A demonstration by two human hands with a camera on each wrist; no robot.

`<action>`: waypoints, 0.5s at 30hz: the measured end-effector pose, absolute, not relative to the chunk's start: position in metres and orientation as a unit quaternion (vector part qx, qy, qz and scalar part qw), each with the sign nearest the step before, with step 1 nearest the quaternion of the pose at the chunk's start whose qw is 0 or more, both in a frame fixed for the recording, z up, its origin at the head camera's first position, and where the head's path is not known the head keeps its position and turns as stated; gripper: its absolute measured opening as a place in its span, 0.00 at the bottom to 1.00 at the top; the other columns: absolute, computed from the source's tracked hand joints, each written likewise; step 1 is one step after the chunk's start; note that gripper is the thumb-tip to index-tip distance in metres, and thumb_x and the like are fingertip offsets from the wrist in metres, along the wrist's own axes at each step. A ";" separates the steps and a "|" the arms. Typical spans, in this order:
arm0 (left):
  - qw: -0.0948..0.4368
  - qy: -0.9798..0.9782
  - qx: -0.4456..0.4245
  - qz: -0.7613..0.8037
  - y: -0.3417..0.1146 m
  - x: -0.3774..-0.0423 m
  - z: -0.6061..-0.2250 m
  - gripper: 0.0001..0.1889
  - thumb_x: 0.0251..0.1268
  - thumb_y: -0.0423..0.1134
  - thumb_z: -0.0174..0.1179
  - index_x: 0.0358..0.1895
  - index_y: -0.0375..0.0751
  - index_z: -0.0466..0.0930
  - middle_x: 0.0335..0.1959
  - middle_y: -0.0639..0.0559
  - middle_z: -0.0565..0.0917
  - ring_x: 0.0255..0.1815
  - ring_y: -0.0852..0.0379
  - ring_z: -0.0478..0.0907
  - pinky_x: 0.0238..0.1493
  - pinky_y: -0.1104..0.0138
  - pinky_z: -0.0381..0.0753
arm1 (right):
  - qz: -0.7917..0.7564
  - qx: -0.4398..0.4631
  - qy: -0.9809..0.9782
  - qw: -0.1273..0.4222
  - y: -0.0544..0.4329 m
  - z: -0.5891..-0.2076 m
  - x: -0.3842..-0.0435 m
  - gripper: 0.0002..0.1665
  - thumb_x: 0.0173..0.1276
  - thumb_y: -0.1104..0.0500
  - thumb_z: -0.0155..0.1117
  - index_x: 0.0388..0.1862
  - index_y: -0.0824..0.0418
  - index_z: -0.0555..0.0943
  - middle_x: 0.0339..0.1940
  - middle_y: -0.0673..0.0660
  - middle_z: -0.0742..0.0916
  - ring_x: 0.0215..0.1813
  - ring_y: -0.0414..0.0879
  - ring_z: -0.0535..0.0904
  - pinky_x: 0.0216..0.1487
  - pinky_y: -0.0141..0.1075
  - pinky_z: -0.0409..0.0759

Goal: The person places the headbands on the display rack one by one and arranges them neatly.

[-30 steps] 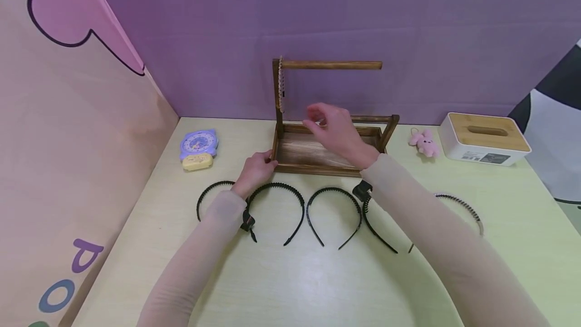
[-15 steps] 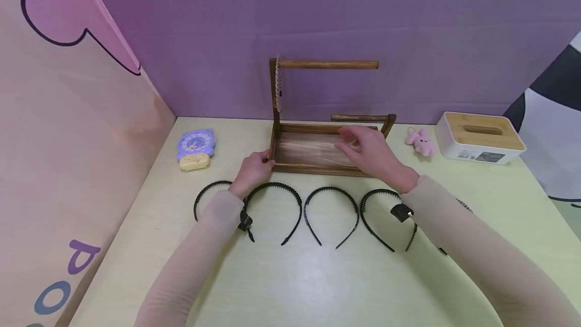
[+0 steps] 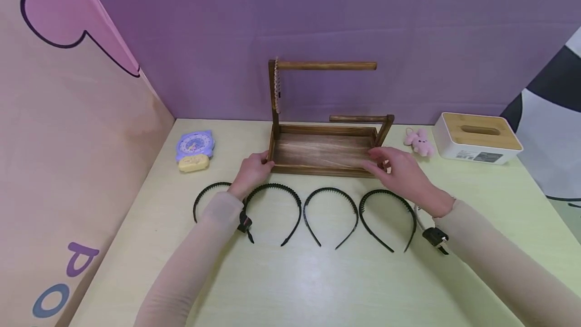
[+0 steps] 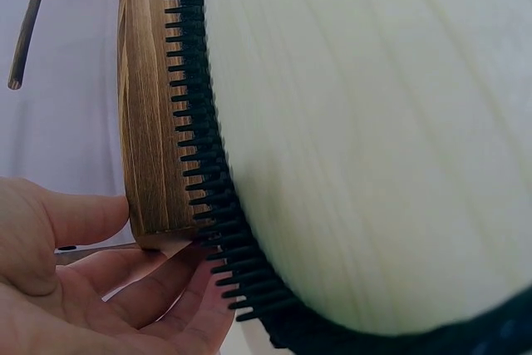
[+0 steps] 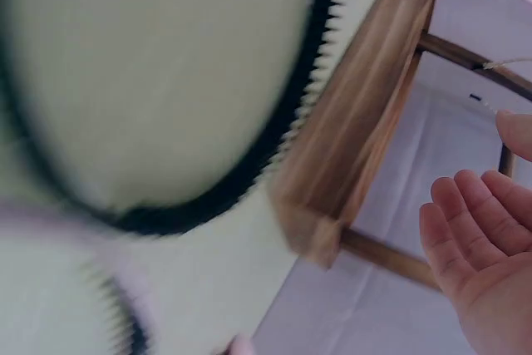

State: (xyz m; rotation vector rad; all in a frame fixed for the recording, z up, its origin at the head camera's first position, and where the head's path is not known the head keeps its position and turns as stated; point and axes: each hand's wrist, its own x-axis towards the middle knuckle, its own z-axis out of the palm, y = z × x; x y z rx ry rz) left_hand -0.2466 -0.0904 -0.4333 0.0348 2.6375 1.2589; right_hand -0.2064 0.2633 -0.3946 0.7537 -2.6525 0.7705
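Note:
A brown wooden jewelry rack (image 3: 317,170), with a shallow tray base and two bars, stands at the back of the table. My left hand (image 3: 252,171) grips the tray's left front corner; in the left wrist view its thumb presses the wood (image 4: 154,114) and its fingers bend around the end. Close by the right front corner, my right hand (image 3: 401,170) has thumb and fingers apart, with nothing between them. From the upper bar's left end hangs a beaded strand (image 3: 277,87). Black toothed headbands (image 3: 300,206) lie in a row before the rack, some partly behind my arms.
A purple clock-like toy (image 3: 195,144) with a yellow piece (image 3: 193,163) sits at the back left. To the right are a pink plush charm (image 3: 421,144) and a white tissue box (image 3: 478,138) with a wooden lid. A purple backdrop (image 3: 218,49) rises behind.
My right hand has come down and to the right, from in front of the bars to the tray's right front corner. The left hand keeps its grip on the left corner.

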 end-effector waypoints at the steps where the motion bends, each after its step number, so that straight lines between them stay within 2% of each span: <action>1: 0.108 0.898 0.011 0.427 -0.090 -0.247 -0.434 0.27 0.74 0.42 0.50 0.72 0.41 0.60 0.64 0.43 0.71 0.64 0.48 0.66 0.59 0.56 0.68 | 0.262 0.259 -0.920 0.135 0.268 -0.396 -0.204 0.16 0.64 0.60 0.67 0.48 0.68 0.80 0.38 0.58 0.85 0.38 0.52 0.81 0.36 0.48 0.78; 8: 0.105 0.899 0.004 0.426 -0.090 -0.247 -0.434 0.27 0.73 0.42 0.50 0.72 0.41 0.60 0.64 0.43 0.72 0.61 0.50 0.68 0.57 0.57 0.70 | 0.234 0.234 -0.938 0.104 0.297 -0.406 -0.189 0.19 0.64 0.58 0.68 0.49 0.69 0.80 0.43 0.62 0.85 0.41 0.55 0.82 0.36 0.49 0.79; 15: 0.108 0.895 0.013 0.433 -0.092 -0.246 -0.433 0.27 0.73 0.41 0.50 0.72 0.39 0.60 0.64 0.42 0.71 0.57 0.51 0.70 0.55 0.58 0.70 | 0.226 0.194 -0.952 0.072 0.318 -0.408 -0.167 0.22 0.63 0.54 0.69 0.49 0.70 0.80 0.43 0.64 0.85 0.38 0.55 0.82 0.34 0.46 0.79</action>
